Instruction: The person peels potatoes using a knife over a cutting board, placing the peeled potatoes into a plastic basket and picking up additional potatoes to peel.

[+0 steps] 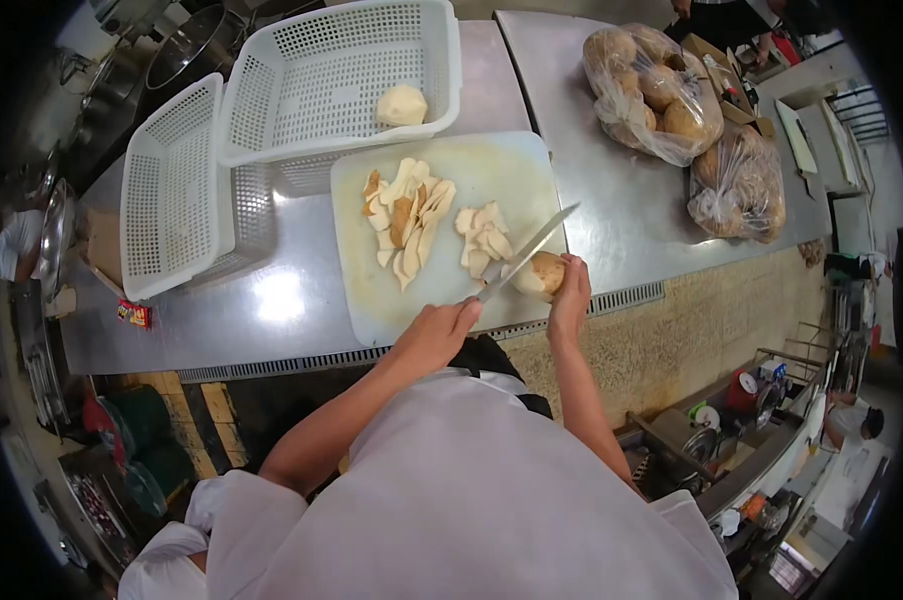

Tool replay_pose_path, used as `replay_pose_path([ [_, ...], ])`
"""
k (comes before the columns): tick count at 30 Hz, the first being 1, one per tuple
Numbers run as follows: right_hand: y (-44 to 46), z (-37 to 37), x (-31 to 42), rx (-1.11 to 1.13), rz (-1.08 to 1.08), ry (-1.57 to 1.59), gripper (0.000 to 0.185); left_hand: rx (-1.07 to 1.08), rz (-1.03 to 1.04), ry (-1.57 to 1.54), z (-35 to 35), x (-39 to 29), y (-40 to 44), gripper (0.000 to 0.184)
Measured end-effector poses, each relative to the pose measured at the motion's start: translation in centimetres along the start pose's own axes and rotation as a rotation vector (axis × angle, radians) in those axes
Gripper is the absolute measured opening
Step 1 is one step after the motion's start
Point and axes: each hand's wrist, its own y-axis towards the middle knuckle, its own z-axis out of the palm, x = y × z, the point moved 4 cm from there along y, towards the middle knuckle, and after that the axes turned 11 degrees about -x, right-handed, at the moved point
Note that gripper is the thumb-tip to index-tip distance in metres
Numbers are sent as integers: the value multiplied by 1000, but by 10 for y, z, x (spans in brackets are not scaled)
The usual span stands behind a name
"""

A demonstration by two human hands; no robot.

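Shirt [502, 490]: one, plain, pale greyish white, loose cut. Sleeves [262, 510]: short, same pale cloth, softly creased. Lower garment [490, 352]: black, partly visible past the shirt's hem. Left hand [434, 335], right hand [570, 302], forearms [584, 385]: bare.

I see the person's left forearm [337, 420] angling forward and inward from a bent elbow, ending in a left hand [439, 335] with its fingers wrapped round in a grip. The right forearm [590, 400] reaches out straighter, and the right hand [569, 305] curves inward, fingers bent in a hold, the two bare hands near each other yet apart, ahead of the torso [492, 480].
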Motion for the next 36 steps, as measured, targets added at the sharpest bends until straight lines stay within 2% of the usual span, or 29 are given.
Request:
replay_pose_path([
  [1, -1, 0, 2, -103, -121, -116, 50, -73, 190, 120, -12, -9, -18, 55],
  [2, -1, 0, 4, -204, -242, -233, 52, -69, 228, 197, -21, -8, -36, 48],
  [3, 2, -1, 0, -203, -236, -234, 52, -64, 264, 273, -29, -7, -53, 45],
  [4, 6, -3, -6, -194, -266, -242, 49, -61, 258, 274, -38, -14, -66, 45],
  [6, 7, -4, -11, -185, -299, -248, 47, 76, 103, 378, -47, -21, -83, 43],
  [8, 2, -4, -11, -215, -417, -316, 44, 26, 152, 389, -35, -21, -66, 43],
  [12, -10, 0, 8, -151, -390, -313, 41, -42, 232, 348, 10, -16, 20, 42],
  [14, -7, 2, 14, -164, -487, -314, 40, -23, 214, 257, 3, -13, 10, 43],
  [19, -2, -1, 12, -119, -419, -290, 41, 33, 118, 188, -23, -5, -42, 44],
  [21, 2, 3, 16, -108, -434, -279, 41, -130, 324, 42, -7, 6, -17, 58],
  [22, 7, 2, 17, -67, -401, -270, 41, -136, 332, 44, -2, 2, 2, 58],
  [24, 10, -4, 19, -37, -375, -270, 41, 118, -195, -130, 21, 12, 36, 71],
  [27, 15, 0, 22, 20, -314, -312, 43, 92, -134, -229, 28, 19, 52, 77],
  [28, 18, -1, 12, -7, -177, -213, 44, 98, -129, -224, 26, 18, 48, 77],
  [29, 22, -2, 3, -35, -45, -111, 45, 103, -139, -192, 24, 18, 41, 68],
  [30, 24, 1, 3, -49, -50, -100, 45, 107, -144, -157, 19, 13, 33, 60],
  [32, 18, 5, -13, -101, 135, 2, 47, 139, -110, -45, 11, 15, 14, 57],
  [33, 21, 4, -20, -116, -1, -104, 48, 78, 20, -7, 4, 10, 4, 55],
  [34, 17, 3, -13, -144, 10, -93, 48, 19, 158, 27, -3, 5, -5, 55],
  [36, 8, 5, 4, -138, -71, -241, 49, 44, 153, 53, -14, 8, -18, 55],
])
